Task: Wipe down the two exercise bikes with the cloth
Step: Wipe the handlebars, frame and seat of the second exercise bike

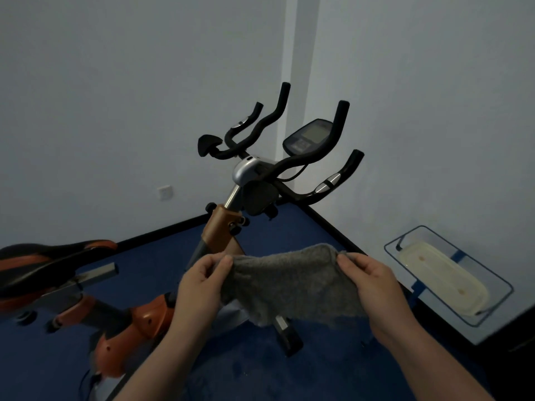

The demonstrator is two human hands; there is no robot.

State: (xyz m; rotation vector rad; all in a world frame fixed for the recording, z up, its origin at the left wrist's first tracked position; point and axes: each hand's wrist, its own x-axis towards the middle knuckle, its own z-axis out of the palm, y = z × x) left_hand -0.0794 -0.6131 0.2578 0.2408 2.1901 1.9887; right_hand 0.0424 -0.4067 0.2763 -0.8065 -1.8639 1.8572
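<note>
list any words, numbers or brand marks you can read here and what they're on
None can be read.
The console on the exercise bike has a screen and a panel of markings below it, all too blurred to read.
The cloth, wall socket and tray show no text.

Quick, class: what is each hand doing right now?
Left hand: pinching the left edge of the grey cloth.
Right hand: gripping the cloth's right edge.
</note>
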